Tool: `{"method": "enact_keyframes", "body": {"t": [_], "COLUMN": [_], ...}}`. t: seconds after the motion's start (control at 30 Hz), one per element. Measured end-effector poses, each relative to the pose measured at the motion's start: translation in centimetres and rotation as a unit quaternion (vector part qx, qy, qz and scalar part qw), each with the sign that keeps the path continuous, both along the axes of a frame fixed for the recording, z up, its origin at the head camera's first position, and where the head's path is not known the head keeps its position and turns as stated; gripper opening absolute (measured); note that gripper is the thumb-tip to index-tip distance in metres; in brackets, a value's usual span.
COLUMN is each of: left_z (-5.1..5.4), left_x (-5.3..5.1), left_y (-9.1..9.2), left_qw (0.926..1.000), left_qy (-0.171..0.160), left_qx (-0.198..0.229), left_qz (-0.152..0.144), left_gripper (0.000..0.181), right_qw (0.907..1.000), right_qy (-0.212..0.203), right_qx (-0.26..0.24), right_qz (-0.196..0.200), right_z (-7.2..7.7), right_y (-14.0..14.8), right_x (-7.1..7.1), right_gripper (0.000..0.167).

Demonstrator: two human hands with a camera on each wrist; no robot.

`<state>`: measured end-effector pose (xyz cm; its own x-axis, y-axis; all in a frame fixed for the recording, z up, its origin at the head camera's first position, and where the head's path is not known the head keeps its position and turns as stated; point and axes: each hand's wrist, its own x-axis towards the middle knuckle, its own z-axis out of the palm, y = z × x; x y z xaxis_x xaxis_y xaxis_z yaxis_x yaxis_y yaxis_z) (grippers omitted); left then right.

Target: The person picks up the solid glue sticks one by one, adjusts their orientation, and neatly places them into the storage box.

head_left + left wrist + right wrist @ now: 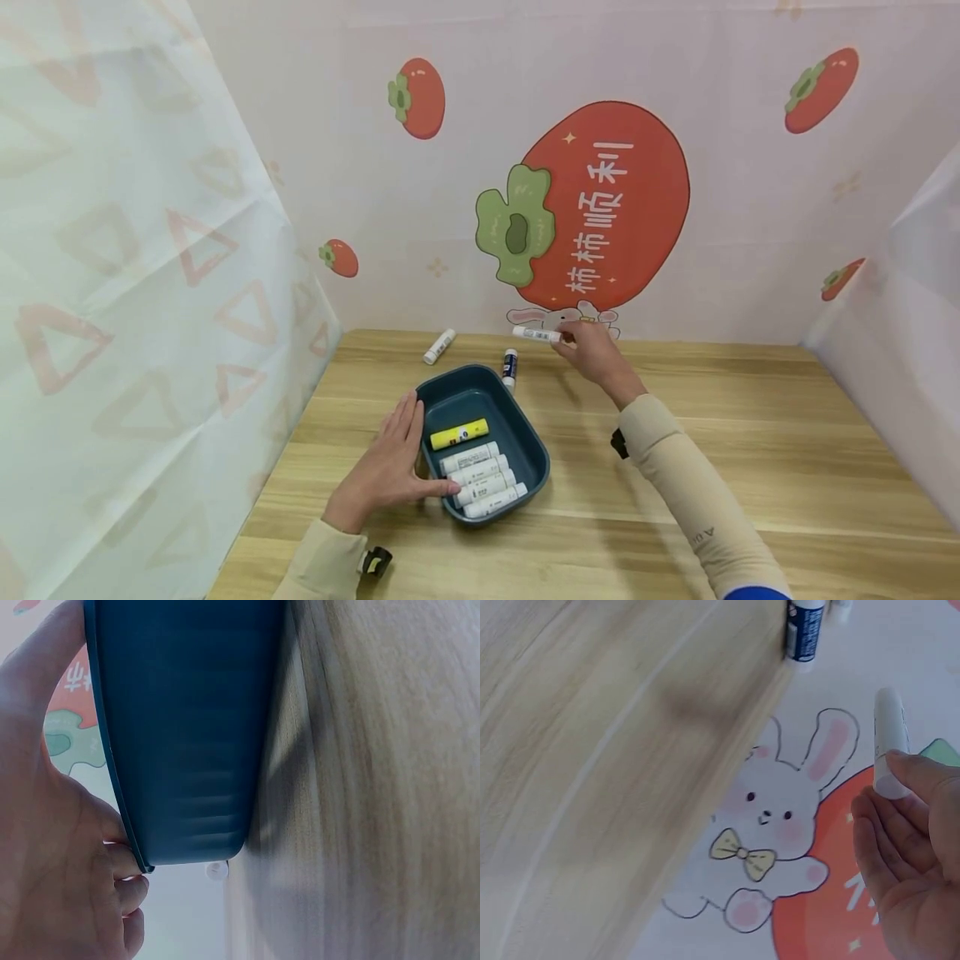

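Pinch looks iffy tbh: right hand (596, 356) only has one end of that white cylindrical tube (535, 334) above the wooden table (750, 408), so bumps could twist it loose, while the spread left hand (393, 462) touches the dark-blue plastic tray (510, 417).

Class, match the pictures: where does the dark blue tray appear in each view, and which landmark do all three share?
Head: the dark blue tray is below centre.
Left wrist: its outer wall fills the upper part, left of centre.
Right wrist: not in it.
Shared landmark: the large red persimmon print.
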<state>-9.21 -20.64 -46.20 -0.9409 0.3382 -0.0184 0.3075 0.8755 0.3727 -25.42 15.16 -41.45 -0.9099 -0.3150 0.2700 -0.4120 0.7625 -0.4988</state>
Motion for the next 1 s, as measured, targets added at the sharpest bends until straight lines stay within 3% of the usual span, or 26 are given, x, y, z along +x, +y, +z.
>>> {"method": "enact_keyframes", "body": {"t": [0.2, 0.4, 0.73, 1.0], "left_z": [0.1, -0.1, -0.3, -0.2], "left_x": [0.0, -0.1, -0.2, -0.2], "left_y": [-0.1, 0.0, 0.1, 0.1], "left_qw": [1.0000, 1.0000, 1.0000, 1.0000], "left_qy": [0.001, 0.001, -0.002, -0.005], "left_qx": [-0.002, -0.001, 0.003, 0.001], "left_qz": [0.001, -0.001, 0.002, 0.004], "left_gripper": [0.146, 0.144, 0.144, 0.143], "right_qw": [0.9981, 0.9910, 0.9794, 0.9648], "right_qy": [-0.016, -0.014, -0.046, -0.043], "right_qx": [-0.013, 0.015, 0.044, 0.082], "right_qz": [0.058, 0.132, 0.192, 0.246], "right_z": [1.1, 1.2, 0.8, 0.0], "right_y": [-1.8, -3.8, -6.6, -8.3], "right_x": [0.9, 1.4, 2.4, 3.4], "right_gripper": [0.022, 0.022, 0.027, 0.025]}}
